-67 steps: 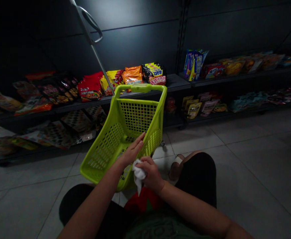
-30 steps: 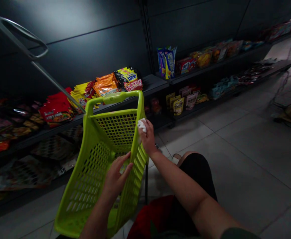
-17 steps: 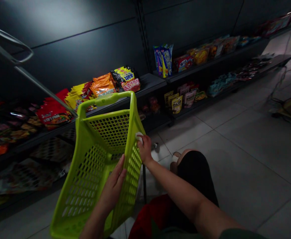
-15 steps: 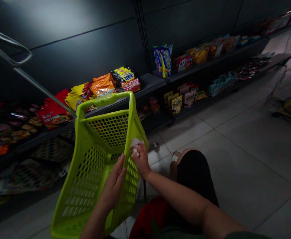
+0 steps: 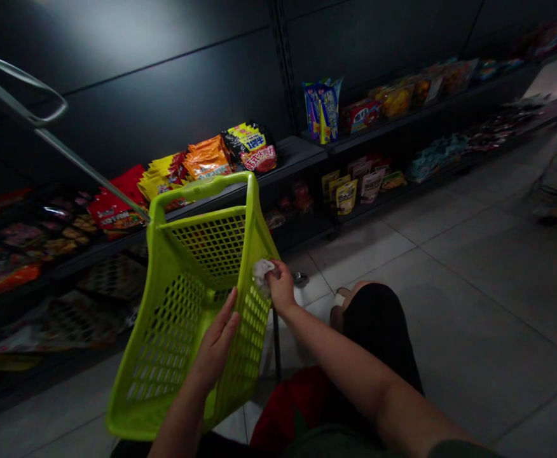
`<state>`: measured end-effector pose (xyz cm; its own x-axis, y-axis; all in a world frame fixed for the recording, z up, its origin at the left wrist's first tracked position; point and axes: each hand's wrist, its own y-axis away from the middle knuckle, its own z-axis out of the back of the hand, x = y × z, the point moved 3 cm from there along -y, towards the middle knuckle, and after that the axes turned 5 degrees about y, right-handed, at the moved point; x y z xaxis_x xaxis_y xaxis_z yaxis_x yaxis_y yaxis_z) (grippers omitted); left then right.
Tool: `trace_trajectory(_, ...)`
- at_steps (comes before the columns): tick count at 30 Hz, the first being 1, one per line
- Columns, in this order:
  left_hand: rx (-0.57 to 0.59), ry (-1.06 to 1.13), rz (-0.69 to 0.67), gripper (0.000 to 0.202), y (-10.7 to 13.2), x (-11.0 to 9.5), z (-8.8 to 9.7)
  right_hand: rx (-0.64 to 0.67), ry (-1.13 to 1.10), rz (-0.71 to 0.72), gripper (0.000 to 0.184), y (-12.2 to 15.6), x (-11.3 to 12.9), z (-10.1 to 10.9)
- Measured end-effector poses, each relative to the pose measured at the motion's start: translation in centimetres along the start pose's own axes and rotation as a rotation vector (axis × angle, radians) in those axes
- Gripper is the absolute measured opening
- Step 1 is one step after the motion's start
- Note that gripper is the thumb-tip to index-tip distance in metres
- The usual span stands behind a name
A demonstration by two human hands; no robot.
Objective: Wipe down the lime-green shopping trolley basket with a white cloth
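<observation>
Your right grip (image 5: 281, 289) pinches the white cloth (image 5: 262, 272) at the outer side of the basket (image 5: 255, 245), lower than a second ago; your left grip (image 5: 216, 340) stays on its rim, whether clasping I can't tell

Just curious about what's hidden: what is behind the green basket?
Behind the green basket, a dark shelf bears yellow packets, orange packets and black-and-yellow packets. The basket covers part of the lower shelf, so anything there cannot be seen.

The right fingers (image 5: 279, 268) hide part of the white cloth (image 5: 261, 270). Far left of the left fingers (image 5: 226, 310), packets (image 5: 81, 321) blur and a metal handle (image 5: 2, 93) is cut off.
</observation>
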<state>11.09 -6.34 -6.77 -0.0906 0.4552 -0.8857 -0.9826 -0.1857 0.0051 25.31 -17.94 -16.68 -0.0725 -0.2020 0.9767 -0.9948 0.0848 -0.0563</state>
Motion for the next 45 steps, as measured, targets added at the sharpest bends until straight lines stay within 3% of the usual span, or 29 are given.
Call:
trace_trajectory(5,-0.018,0.031,0.012,0.063,-0.5,0.2,-0.1,0.148,0.083,0.19,0.054,2.7,0.0,-1.3)
trace_trajectory(8,-0.035,0.041,0.009,0.063,-0.9,0.3,-0.1,0.196,0.182,0.205,0.053,0.7,-0.2,-1.0)
trace_trajectory(11,-0.058,0.045,0.013,0.063,-1.4,0.2,-0.3,0.102,0.219,0.13,0.051,-2.3,-0.3,-0.4)
trace_trajectory(13,-0.064,0.05,0.016,0.063,-1.7,0.1,-0.5,0.11,0.207,0.102,0.051,-1.8,0.0,-0.3)
trace_trajectory(15,-0.072,0.056,0.012,0.063,-1.9,0.1,-0.6,0.205,0.202,0.096,0.043,1.9,0.3,0.0)
trace_trajectory(19,-0.107,0.031,0.004,0.061,-2.2,0.1,-0.6,0.51,0.158,0.119,0.034,13.1,0.9,2.1)
trace_trajectory(21,-0.119,0.026,0.007,0.06,-2.1,0.3,-0.6,0.67,0.117,0.17,0.03,15.6,1.3,2.8)
trace_trajectory(23,-0.122,0.039,0.013,0.059,-1.9,0.4,-0.6,0.653,0.134,0.158,0.026,13.6,1.3,2.6)
trace_trajectory(26,-0.114,0.063,0.026,0.059,-1.8,0.6,-0.7,0.331,0.246,0.0,0.027,5.5,0.8,1.0)
trace_trajectory(28,-0.103,0.082,0.029,0.06,-1.8,0.7,-1.0,0.239,0.281,-0.063,0.032,1.4,0.5,-0.4)
trace_trajectory(30,-0.096,0.097,0.021,0.06,-2.0,0.6,-1.2,0.246,0.267,-0.044,0.04,0.8,0.4,-1.2)
trace_trajectory(32,-0.098,0.099,0.018,0.06,-2.4,0.4,-1.4,0.305,0.236,0.023,0.046,3.7,0.4,-0.7)
trace_trajectory(35,-0.12,0.094,0.022,0.059,-2.8,0.2,-1.5,0.438,0.219,0.088,0.04,11.4,0.4,2.0)
trace_trajectory(38,-0.138,0.109,0.035,0.057,-2.8,0.1,-1.4,0.685,0.191,0.109,0.035,16.3,0.9,4.5)
trace_trajectory(40,-0.141,0.121,0.048,0.057,-2.7,0.1,-1.4,0.806,0.172,0.04,0.032,15.1,1.3,4.9)
trace_trajectory(41,-0.142,0.128,0.054,0.057,-2.7,0.0,-1.4,0.779,0.185,-0.024,0.032,13.0,1.4,4.8)
trace_trajectory(42,-0.14,0.133,0.056,0.058,-2.6,0.0,-1.4,0.729,0.204,-0.099,0.034,10.3,1.4,4.5)
trace_trajectory(43,-0.138,0.135,0.056,0.058,-2.6,-0.1,-1.5,0.534,0.265,-0.159,0.042,7.0,1.4,4.2)
trace_trajectory(45,-0.131,0.131,0.048,0.059,-2.6,-0.3,-1.6,0.379,0.292,-0.166,0.048,1.7,1.5,2.7)
